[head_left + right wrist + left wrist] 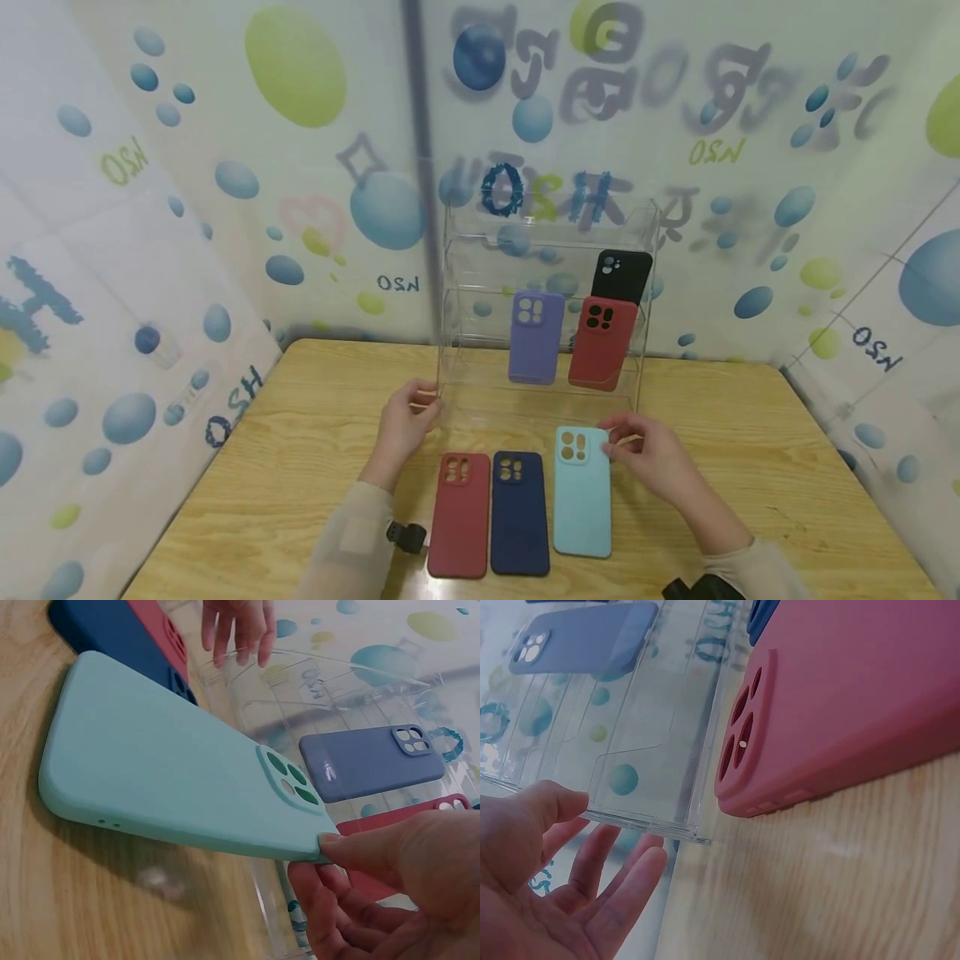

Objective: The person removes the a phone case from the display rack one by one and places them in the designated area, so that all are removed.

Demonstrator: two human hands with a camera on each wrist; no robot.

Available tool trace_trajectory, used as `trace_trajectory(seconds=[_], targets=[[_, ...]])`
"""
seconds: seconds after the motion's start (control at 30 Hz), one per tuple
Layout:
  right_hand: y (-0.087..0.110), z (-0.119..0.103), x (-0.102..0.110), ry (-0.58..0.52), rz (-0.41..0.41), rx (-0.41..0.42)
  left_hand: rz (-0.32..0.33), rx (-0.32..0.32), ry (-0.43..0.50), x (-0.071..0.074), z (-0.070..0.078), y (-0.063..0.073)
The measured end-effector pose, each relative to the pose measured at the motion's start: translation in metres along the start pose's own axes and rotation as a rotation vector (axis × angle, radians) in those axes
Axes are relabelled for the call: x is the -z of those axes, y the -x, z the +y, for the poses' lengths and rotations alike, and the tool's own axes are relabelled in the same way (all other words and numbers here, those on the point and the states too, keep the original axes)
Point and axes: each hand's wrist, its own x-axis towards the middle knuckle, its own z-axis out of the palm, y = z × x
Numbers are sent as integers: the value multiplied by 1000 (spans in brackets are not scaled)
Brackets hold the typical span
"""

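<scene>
My right hand (pixel 651 454) pinches the top right corner of a light turquoise phone case (pixel 582 500). In the right wrist view, that case tilts, its camera end raised off the wood. My left hand (pixel 405 425) is at the left edge of a clear tiered display rack (pixel 480 400); in the left wrist view, thumb and fingers lie on either side of this edge. A dark red phone case (pixel 459 521) and a navy phone case (pixel 521 521) lie side by side on the table. On the rack stand a purple case (pixel 536 342), a red case (pixel 602 346) and a black case (pixel 625 275).
The wooden table (pixel 262 500) meets walls patterned with blue and green dots (pixel 296 67) at its back and sides. The rack stands near the back edge, behind the row of cases.
</scene>
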Motion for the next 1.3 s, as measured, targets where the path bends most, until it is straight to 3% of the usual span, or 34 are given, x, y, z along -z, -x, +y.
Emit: trace_trajectory(seconds=[0.23, 0.6, 0.93, 1.3], targets=[[-1, 8, -11, -40, -38, -4, 5, 5, 2, 0, -1, 0], [-2, 16, -29, -44, -51, -88, -1, 15, 15, -2, -3, -1], [-6, 15, -34, 12, -57, -118, -9, 11, 7, 0, -2, -3], [-8, 10, -37, 89, -53, -82, -12, 24, 20, 1, -1, -3]])
